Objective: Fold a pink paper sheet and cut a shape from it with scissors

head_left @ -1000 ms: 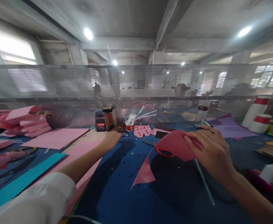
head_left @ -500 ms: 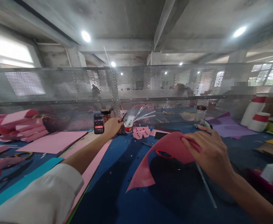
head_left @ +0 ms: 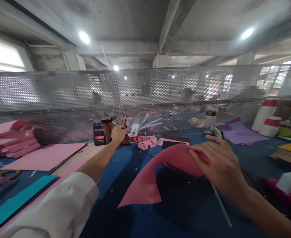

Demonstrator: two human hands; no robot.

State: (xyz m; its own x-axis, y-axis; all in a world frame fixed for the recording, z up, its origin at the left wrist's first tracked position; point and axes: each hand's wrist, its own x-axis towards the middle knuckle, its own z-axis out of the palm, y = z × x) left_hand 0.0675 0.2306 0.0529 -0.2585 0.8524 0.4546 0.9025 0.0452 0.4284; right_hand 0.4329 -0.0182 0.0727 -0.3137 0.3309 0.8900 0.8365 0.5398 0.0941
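My right hand (head_left: pixel 219 160) pinches a curved sheet of pink-red paper (head_left: pixel 145 178) between thumb and fingers; the sheet arches down to the left over the table. My left hand (head_left: pixel 119 133) is stretched far forward, its fingers closed at a cluster of thin dark sticks (head_left: pixel 125 123). What those fingers grip is too small to make out. Just right of it stands a red and white paper cup (head_left: pixel 132 137) holding clear strips (head_left: pixel 150 123). Under the curved sheet, part of a red-orange loop (head_left: pixel 169 166) shows, and a clear strip (head_left: pixel 221 205) lies below my right hand.
A phone (head_left: pixel 99 134) and a dark-lidded jar (head_left: pixel 107 129) stand left of my left hand. Pink sheets (head_left: pixel 46 155) and a teal sheet (head_left: pixel 18 200) lie at left. Purple paper (head_left: pixel 242 132) and a glass jar (head_left: pixel 210 121) are at right. A perforated metal screen (head_left: pixel 68 96) closes the back.
The view has shifted slightly right. The pink-red sheet's free end has swung a little left and lower. My left hand remains by the dark sticks; my right hand still pinches the sheet.
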